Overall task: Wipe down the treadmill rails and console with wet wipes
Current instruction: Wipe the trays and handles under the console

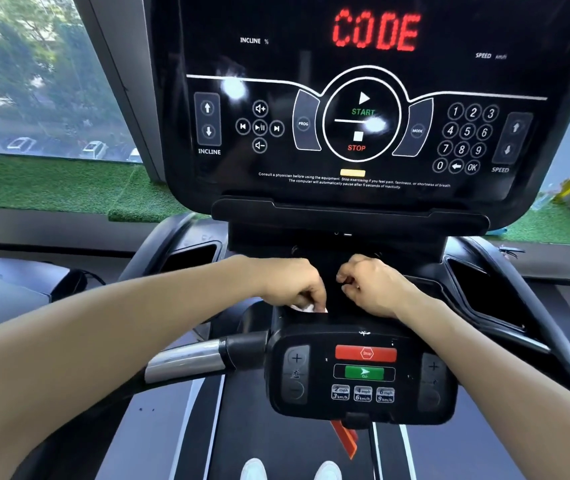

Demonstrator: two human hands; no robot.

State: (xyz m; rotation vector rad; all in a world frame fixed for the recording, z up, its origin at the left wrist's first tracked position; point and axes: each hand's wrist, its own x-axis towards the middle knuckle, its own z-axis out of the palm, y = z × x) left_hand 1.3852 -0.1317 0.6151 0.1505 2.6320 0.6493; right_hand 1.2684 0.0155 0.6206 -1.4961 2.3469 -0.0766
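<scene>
The black treadmill console [363, 133] fills the upper view, its display reading CODE in red. Below it sits a small control pad [363, 372] with a red Stop and a green Go button. My left hand [290, 285] reaches in behind the pad's top edge and pinches a white wet wipe [307, 308], of which only a small crumpled part shows. My right hand [373, 285] hovers just to the right with its fingers curled, and I see nothing in it. A chrome and black handrail [193, 358] runs out to the left of the pad.
Black cup-holder recesses [193, 258] [484, 292] lie either side of the console's neck. An orange safety tag [344, 438] hangs under the pad. The belt [276, 438] and my white shoes [290, 469] are below. Green turf [51, 188] and a window lie beyond.
</scene>
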